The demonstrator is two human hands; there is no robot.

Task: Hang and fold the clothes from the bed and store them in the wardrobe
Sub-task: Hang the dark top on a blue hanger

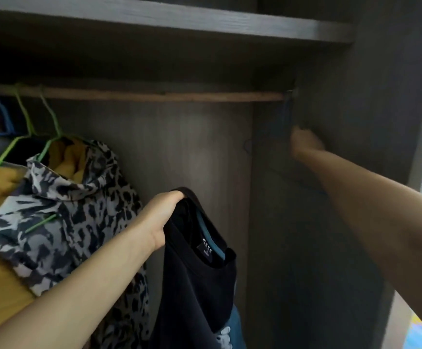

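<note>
head cam, close, facing wardrobe (305,222) interior

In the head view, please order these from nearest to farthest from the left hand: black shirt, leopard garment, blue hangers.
1. Black shirt: gripped by the left hand.
2. Leopard garment: hanging to its left.
3. Blue hangers: far left on the rail.

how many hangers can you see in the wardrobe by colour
green hangers on the rail: 2
blue hangers: 2, one at far left, one blurred by the right hand at
total: 4 that show; more may be hidden
</note>
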